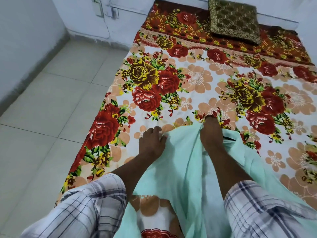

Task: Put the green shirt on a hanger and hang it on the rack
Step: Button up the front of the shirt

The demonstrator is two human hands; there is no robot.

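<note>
A tiled floor [51, 100] runs along the left of the bed [188, 79]. The left hand [151, 140] curls its fingers onto the near edge of the green shirt [180, 169], which lies spread on the flowered sheet. The right hand [210, 133] grips a bunched fold of the shirt. A brown cushion [235, 19] sits at the far right.

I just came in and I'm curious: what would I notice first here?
The big flowery sheet fills the middle, bright with red and yellow roses. On its near end lies the pale green shirt, with the right hand bunching its top edge and the left hand at the edge beside it. A dark, gold-patterned cushion sits at the far end.
</note>
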